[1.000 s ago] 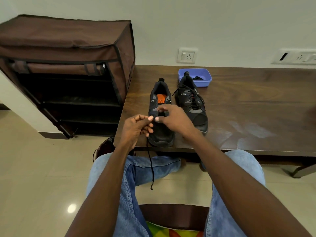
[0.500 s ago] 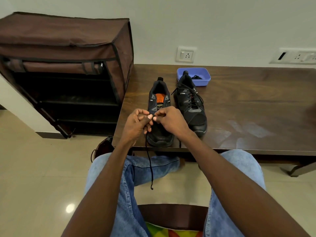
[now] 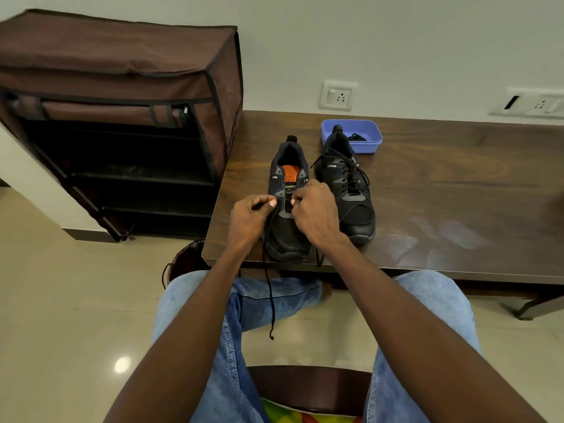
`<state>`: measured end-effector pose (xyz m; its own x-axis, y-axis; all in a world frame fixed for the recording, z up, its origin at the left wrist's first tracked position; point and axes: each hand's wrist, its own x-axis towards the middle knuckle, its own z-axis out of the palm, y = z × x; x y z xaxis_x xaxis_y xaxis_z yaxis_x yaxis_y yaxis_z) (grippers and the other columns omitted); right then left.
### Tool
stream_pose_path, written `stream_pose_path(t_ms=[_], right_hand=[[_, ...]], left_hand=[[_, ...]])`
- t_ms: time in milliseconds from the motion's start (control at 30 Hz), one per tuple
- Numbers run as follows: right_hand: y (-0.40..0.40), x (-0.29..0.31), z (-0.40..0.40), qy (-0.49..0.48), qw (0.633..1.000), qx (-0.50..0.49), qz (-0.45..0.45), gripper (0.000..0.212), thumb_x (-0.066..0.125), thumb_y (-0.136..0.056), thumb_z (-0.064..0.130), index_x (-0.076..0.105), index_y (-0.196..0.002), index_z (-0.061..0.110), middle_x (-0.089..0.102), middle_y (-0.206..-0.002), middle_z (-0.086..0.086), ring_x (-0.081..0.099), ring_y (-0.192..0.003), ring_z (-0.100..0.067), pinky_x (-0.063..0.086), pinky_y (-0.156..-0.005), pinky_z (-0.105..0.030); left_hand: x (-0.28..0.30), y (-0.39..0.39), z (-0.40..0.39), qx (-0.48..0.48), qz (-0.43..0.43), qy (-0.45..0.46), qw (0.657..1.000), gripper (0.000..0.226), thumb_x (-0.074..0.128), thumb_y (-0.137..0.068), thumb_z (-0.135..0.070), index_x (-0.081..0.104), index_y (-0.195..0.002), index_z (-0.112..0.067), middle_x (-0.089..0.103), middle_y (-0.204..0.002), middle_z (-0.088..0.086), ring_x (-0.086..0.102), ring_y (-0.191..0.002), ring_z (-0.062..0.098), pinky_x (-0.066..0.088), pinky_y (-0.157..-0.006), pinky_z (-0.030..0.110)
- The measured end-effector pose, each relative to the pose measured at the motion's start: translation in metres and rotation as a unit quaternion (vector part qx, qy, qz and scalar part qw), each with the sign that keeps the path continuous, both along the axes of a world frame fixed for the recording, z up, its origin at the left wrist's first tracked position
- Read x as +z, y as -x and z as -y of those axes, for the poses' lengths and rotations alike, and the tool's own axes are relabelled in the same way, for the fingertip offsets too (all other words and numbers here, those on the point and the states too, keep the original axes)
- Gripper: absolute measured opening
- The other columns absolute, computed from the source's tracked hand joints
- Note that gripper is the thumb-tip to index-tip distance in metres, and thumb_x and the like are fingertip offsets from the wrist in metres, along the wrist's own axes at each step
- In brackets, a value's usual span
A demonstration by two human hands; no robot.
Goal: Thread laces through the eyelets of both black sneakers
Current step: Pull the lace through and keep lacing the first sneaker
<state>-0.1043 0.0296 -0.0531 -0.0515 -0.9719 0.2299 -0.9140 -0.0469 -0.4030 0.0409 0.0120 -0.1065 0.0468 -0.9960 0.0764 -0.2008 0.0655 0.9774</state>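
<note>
Two hands were seen at the unlaced sneaker (image 3: 288,227) near the table's (image 3: 457,190) front edge | left hand (image 3: 248,219) – lace (image 3: 270,288) pinched, its end dangling past the edge | right hand (image 3: 317,213) – curled at an eyelet, grip hidden | laced sneaker (image 3: 351,190) just beside.

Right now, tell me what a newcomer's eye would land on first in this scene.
First, the two bare hands at the table's near edge: the left hand pinches a thin black lace that dangles over blue-jeaned knees, and the right hand works at the unlaced black sneaker with the orange insole. Beside it, to the right, stands the already laced black sneaker, with a small blue plastic tray behind it on the dark wooden table.
</note>
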Motion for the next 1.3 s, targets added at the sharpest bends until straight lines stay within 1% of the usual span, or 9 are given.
stream_pose_path(t_ms=[300, 400, 600, 733, 1000, 1067, 1167, 1233, 1300], right_hand=[[-0.011, 0.006, -0.004, -0.012, 0.999, 0.004, -0.039, 0.022, 0.055, -0.093, 0.01, 0.068, -0.104, -0.004, 0.052, -0.121, -0.014, 0.061, -0.096, -0.033, 0.043, -0.074, -0.034], [-0.009, 0.0, 0.002, -0.019, 0.999, 0.022, -0.029, 0.018, 0.057, -0.091, 0.009, 0.07, -0.098, -0.001, 0.054, -0.113, -0.013, 0.059, -0.096, -0.03, 0.036, -0.071, -0.029], [-0.003, -0.009, 0.014, -0.095, 0.962, -0.024, 0.255, 0.02, 0.063, -0.091, 0.003, 0.073, -0.075, 0.012, 0.065, -0.085, 0.001, 0.061, -0.089, -0.016, 0.05, -0.082, -0.035], [0.001, -0.015, 0.018, -0.133, 0.928, -0.03, 0.347, 0.033, 0.067, -0.091, 0.007, 0.068, -0.063, 0.025, 0.068, -0.074, 0.005, 0.064, -0.083, -0.015, 0.054, -0.086, -0.042], [0.0, -0.016, 0.023, -0.154, 0.936, -0.001, 0.315, 0.036, 0.063, -0.092, 0.006, 0.065, -0.059, 0.02, 0.058, -0.059, 0.005, 0.049, -0.059, -0.008, 0.039, -0.058, -0.028], [0.002, -0.017, 0.024, -0.173, 0.932, 0.005, 0.318, 0.032, 0.058, -0.092, 0.002, 0.066, -0.063, 0.012, 0.053, -0.057, 0.002, 0.045, -0.057, -0.01, 0.036, -0.057, -0.03], [0.004, -0.015, 0.028, -0.179, 0.939, 0.019, 0.291, 0.034, 0.059, -0.092, 0.005, 0.068, -0.063, 0.02, 0.054, -0.057, 0.007, 0.046, -0.056, -0.009, 0.037, -0.057, -0.028], [0.007, -0.01, 0.03, -0.155, 0.953, 0.027, 0.258, 0.03, 0.058, -0.095, 0.011, 0.071, -0.071, 0.025, 0.057, -0.067, 0.007, 0.049, -0.062, -0.01, 0.04, -0.061, -0.03], [0.011, -0.009, 0.032, -0.112, 0.972, 0.021, 0.205, 0.023, 0.056, -0.098, 0.015, 0.077, -0.1, 0.024, 0.055, -0.103, -0.001, 0.054, -0.088, -0.016, 0.049, -0.081, -0.034]], left_hand=[[-0.002, 0.002, 0.0, 0.005, 0.003, 0.001, 1.0, 0.017, 0.067, -0.093, -0.012, 0.074, -0.109, -0.011, 0.071, -0.104, -0.002, 0.067, -0.099, 0.006, 0.052, -0.083, 0.015], [-0.003, 0.001, 0.001, 0.007, 0.008, 0.006, 1.0, 0.018, 0.068, -0.092, -0.011, 0.074, -0.11, -0.011, 0.069, -0.102, -0.006, 0.066, -0.1, 0.007, 0.053, -0.088, 0.019], [-0.007, -0.001, 0.004, 0.005, 0.0, 0.004, 1.0, 0.018, 0.07, -0.091, -0.011, 0.074, -0.109, -0.013, 0.072, -0.108, 0.002, 0.067, -0.102, 0.009, 0.054, -0.09, 0.022], [-0.006, -0.001, 0.003, 0.004, -0.002, -0.006, 1.0, 0.02, 0.069, -0.092, -0.011, 0.073, -0.112, -0.012, 0.071, -0.111, 0.001, 0.066, -0.102, 0.004, 0.053, -0.089, 0.018], [-0.006, -0.001, 0.003, -0.002, -0.018, -0.018, 1.0, 0.02, 0.071, -0.09, -0.012, 0.074, -0.11, -0.014, 0.073, -0.109, 0.0, 0.068, -0.105, 0.01, 0.054, -0.099, 0.036], [-0.006, 0.001, 0.002, -0.002, -0.028, -0.014, 1.0, 0.018, 0.071, -0.09, -0.014, 0.075, -0.106, -0.022, 0.073, -0.109, 0.0, 0.068, -0.105, 0.011, 0.054, -0.098, 0.037], [-0.007, 0.003, 0.001, 0.0, -0.028, 0.004, 1.0, 0.017, 0.072, -0.09, -0.018, 0.076, -0.102, -0.03, 0.073, -0.109, -0.001, 0.068, -0.105, 0.012, 0.054, -0.097, 0.039], [-0.005, 0.005, 0.002, 0.007, -0.01, 0.017, 1.0, 0.012, 0.07, -0.092, -0.019, 0.076, -0.102, -0.02, 0.073, -0.104, -0.002, 0.068, -0.1, 0.011, 0.056, -0.092, 0.036], [-0.002, 0.008, 0.001, 0.02, 0.001, 0.025, 1.0, 0.01, 0.065, -0.095, -0.017, 0.072, -0.102, -0.014, 0.072, -0.098, -0.002, 0.067, -0.091, 0.006, 0.056, -0.081, 0.028]])
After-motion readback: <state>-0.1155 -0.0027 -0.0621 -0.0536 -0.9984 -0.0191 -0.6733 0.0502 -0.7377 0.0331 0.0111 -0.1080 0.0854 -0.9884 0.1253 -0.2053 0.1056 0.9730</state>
